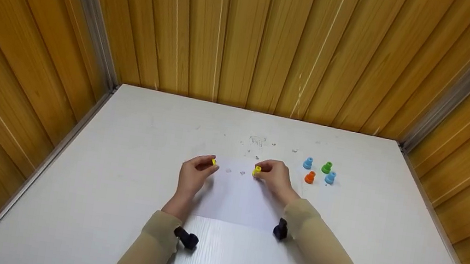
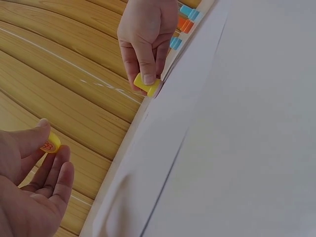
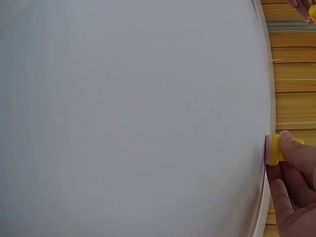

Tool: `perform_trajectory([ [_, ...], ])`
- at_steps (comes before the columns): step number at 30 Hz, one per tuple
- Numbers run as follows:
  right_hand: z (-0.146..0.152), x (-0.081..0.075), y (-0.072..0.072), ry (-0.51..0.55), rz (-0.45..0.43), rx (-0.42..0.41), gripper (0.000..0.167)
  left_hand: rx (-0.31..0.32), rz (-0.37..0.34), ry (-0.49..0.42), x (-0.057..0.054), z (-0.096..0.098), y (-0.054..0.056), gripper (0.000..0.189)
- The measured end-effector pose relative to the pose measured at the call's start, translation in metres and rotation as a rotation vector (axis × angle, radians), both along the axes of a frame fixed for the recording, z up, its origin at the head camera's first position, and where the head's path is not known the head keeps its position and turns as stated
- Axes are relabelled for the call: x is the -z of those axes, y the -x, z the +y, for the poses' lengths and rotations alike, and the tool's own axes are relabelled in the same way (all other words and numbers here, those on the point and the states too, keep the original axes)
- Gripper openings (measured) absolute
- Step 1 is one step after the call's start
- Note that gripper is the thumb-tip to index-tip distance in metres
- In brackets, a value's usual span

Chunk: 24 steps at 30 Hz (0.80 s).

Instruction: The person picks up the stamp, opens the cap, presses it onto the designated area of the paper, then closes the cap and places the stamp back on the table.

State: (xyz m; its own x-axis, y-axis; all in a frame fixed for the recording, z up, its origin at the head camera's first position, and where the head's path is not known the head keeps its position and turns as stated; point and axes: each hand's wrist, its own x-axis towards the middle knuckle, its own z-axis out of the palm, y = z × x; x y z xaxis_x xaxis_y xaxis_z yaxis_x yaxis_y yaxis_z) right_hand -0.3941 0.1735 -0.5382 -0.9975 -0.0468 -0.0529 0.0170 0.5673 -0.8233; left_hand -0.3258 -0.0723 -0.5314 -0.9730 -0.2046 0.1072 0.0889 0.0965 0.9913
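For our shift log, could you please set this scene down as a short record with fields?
Left hand: pinches small yellow piece with red figure
Right hand: pinches yellow stamp upright over the white paper, contact unclear
Paper: flat on the table, bearing small faint marks
Others: two blue stamps, green stamp, orange stamp, standing right of the right hand

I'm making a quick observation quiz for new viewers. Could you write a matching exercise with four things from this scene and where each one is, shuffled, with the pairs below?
1. Yellow piece with red markings
2. Yellow piece with pale base
3. Green piece
4. White paper

A. Stands near the orange piece
B. Held in the right hand
C. Lies flat on the tabletop
D. Held in the left hand

Pairs: 1-D, 2-B, 3-A, 4-C
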Motion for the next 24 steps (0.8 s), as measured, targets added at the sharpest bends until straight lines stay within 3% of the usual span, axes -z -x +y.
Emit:
perform_trajectory([
  [24,-0.0020,0.0009,-0.0038,0.004,-0.014,0.009,0.021,-0.011,-0.005,0.010,0.0012,0.0008,0.0007,0.030],
])
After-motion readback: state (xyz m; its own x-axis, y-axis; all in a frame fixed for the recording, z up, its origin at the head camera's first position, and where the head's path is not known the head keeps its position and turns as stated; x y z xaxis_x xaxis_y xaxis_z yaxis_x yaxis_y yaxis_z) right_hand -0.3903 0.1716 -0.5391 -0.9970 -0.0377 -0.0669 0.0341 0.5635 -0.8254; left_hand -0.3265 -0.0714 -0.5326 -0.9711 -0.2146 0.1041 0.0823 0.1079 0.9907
